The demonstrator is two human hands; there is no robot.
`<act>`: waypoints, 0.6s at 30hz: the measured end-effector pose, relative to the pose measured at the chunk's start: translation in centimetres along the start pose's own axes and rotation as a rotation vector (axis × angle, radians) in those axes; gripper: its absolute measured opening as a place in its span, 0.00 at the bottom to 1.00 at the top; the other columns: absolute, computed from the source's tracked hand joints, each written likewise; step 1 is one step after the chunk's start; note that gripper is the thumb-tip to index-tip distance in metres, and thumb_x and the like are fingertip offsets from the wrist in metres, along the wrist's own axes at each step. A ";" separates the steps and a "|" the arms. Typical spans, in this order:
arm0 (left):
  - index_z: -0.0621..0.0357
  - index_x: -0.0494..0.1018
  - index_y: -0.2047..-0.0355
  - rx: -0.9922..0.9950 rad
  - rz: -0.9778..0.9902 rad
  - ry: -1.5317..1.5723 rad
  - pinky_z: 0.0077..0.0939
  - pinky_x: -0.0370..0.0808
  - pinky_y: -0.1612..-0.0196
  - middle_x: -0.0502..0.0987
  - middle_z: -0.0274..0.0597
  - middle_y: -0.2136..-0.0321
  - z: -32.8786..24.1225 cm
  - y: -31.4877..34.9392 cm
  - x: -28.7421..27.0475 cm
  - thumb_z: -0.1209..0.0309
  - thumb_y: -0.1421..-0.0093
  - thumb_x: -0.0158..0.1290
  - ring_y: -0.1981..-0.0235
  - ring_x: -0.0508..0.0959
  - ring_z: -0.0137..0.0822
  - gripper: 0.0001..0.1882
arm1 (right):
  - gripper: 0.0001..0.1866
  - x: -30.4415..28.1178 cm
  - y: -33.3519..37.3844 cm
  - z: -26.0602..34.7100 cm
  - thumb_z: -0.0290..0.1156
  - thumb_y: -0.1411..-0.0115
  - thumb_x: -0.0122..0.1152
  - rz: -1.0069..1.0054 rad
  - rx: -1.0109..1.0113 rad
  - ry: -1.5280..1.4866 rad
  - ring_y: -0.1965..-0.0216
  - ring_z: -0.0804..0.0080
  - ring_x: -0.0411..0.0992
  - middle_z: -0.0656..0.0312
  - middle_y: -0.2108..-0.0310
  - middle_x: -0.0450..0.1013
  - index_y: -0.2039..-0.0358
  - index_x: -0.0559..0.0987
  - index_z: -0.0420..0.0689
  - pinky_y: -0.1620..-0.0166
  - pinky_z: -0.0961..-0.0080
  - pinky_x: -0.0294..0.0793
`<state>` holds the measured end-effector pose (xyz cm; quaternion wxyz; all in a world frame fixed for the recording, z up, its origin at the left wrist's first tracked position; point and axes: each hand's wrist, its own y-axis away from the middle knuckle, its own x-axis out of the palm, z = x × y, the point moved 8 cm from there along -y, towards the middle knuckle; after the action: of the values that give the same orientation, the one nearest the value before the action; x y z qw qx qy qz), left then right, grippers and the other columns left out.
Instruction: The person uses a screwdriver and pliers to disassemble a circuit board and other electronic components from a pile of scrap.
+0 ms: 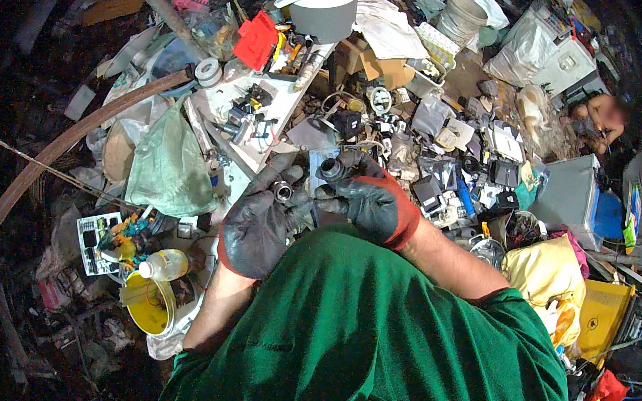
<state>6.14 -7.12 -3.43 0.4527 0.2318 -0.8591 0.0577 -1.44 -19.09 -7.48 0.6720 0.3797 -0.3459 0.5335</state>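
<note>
Left hand: yours, gloved dark with a red cuff, has its fingers curled around a small metal ring (282,191), the opening turned up toward you; this left hand (255,229) is at the front edge of the clutter.
Right hand: your right hand (378,210), gloved alike, grasps a dark round part (332,169) by its fingers, near the metal ring but apart from it.
Lap: your green garment (394,323) spreads just below both hands.
Left side: a pale green sack (172,167), then a plastic bottle (168,265) at the rim of a yellow bucket (129,295).
Ahead: a red case (256,42) beside a white-and-gray cooler (320,11).
Right side: a blue tube (466,198), then a yellow bag (542,268).
Far right: another person (596,125), beyond the piles.
</note>
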 end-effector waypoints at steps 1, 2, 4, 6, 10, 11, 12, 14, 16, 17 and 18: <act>0.64 0.56 0.36 0.011 -0.038 -0.040 0.39 0.68 0.43 0.68 0.43 0.46 0.0 0.0 -0.4 0.66 0.40 0.52 0.49 0.72 0.38 0.34 | 0.19 -0.8 0.0 -0.2 0.21 0.39 0.56 -0.103 0.017 0.026 0.54 0.60 0.76 0.55 0.55 0.74 0.47 0.68 0.42 0.52 0.63 0.79; 0.64 0.56 0.37 0.021 -0.062 -0.088 0.39 0.68 0.43 0.67 0.44 0.45 0.0 0.0 -0.7 0.67 0.40 0.52 0.49 0.72 0.38 0.33 | 0.19 -0.2 0.0 -0.1 0.21 0.39 0.56 -0.031 -0.017 0.009 0.55 0.61 0.76 0.55 0.55 0.74 0.47 0.68 0.42 0.54 0.64 0.80; 0.65 0.57 0.37 0.071 -0.115 -0.235 0.38 0.68 0.42 0.67 0.45 0.45 -0.1 0.2 -1.1 0.70 0.40 0.51 0.47 0.71 0.38 0.32 | 0.19 0.3 0.1 0.1 0.22 0.39 0.56 -0.009 -0.045 0.004 0.56 0.62 0.77 0.55 0.56 0.74 0.47 0.69 0.43 0.57 0.66 0.81; 0.66 0.58 0.38 0.144 -0.152 -0.438 0.37 0.67 0.41 0.68 0.47 0.44 -0.4 0.4 -1.0 0.74 0.39 0.50 0.45 0.71 0.37 0.29 | 0.18 0.5 0.0 -0.1 0.21 0.39 0.56 -0.027 0.003 -0.083 0.58 0.63 0.77 0.55 0.56 0.74 0.47 0.69 0.44 0.59 0.67 0.81; 0.67 0.61 0.40 0.286 -0.190 -0.912 0.32 0.65 0.41 0.71 0.48 0.47 -1.9 1.0 0.0 0.79 0.40 0.50 0.46 0.71 0.34 0.27 | 0.17 0.7 0.2 -0.5 0.22 0.38 0.55 -0.096 0.101 -0.127 0.60 0.62 0.77 0.56 0.58 0.75 0.48 0.70 0.44 0.59 0.65 0.80; 0.67 0.62 0.41 0.298 -0.211 -0.962 0.31 0.66 0.42 0.72 0.47 0.47 -2.1 1.2 0.1 0.79 0.41 0.51 0.46 0.71 0.34 0.26 | 0.17 1.3 0.3 -0.3 0.23 0.38 0.54 -0.035 0.070 -0.098 0.61 0.63 0.77 0.56 0.58 0.75 0.48 0.70 0.44 0.59 0.66 0.80; 0.67 0.64 0.42 0.300 -0.234 -1.018 0.29 0.66 0.42 0.73 0.47 0.48 -2.2 1.5 0.2 0.80 0.42 0.52 0.47 0.72 0.33 0.26 | 0.16 1.4 0.5 -0.2 0.24 0.37 0.54 -0.019 0.036 -0.054 0.62 0.63 0.77 0.57 0.59 0.75 0.48 0.70 0.44 0.60 0.66 0.80; 0.67 0.65 0.44 0.303 -0.218 -1.023 0.28 0.67 0.43 0.73 0.46 0.49 -2.2 1.7 0.6 0.81 0.43 0.52 0.48 0.72 0.32 0.25 | 0.16 1.6 0.8 -0.3 0.26 0.36 0.53 0.003 0.034 0.029 0.63 0.66 0.77 0.57 0.60 0.75 0.47 0.69 0.44 0.59 0.68 0.79; 0.67 0.67 0.45 0.296 -0.208 -1.013 0.27 0.68 0.45 0.74 0.45 0.50 -2.1 1.8 0.8 0.82 0.43 0.52 0.49 0.73 0.32 0.24 | 0.18 1.5 1.0 -0.8 0.28 0.35 0.52 0.015 0.096 0.105 0.63 0.69 0.76 0.56 0.60 0.74 0.45 0.68 0.43 0.58 0.72 0.77; 0.67 0.67 0.46 0.290 -0.204 -0.997 0.27 0.68 0.45 0.75 0.45 0.50 -2.1 1.8 0.8 0.82 0.44 0.52 0.50 0.73 0.31 0.23 | 0.17 1.5 1.1 -1.1 0.29 0.35 0.52 0.021 0.131 0.137 0.64 0.70 0.76 0.57 0.61 0.74 0.46 0.68 0.43 0.59 0.72 0.77; 0.67 0.68 0.47 0.285 -0.201 -0.981 0.26 0.68 0.45 0.75 0.44 0.51 -2.0 1.8 0.8 0.82 0.44 0.52 0.50 0.73 0.31 0.22 | 0.17 1.4 1.2 -1.3 0.30 0.35 0.53 0.027 0.165 0.168 0.65 0.71 0.75 0.58 0.62 0.74 0.46 0.68 0.43 0.60 0.73 0.76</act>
<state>6.45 -5.19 -1.39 -0.0359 0.3721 -0.9274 0.0149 -2.29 -17.13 -6.68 0.6578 0.3832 -0.2483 0.5991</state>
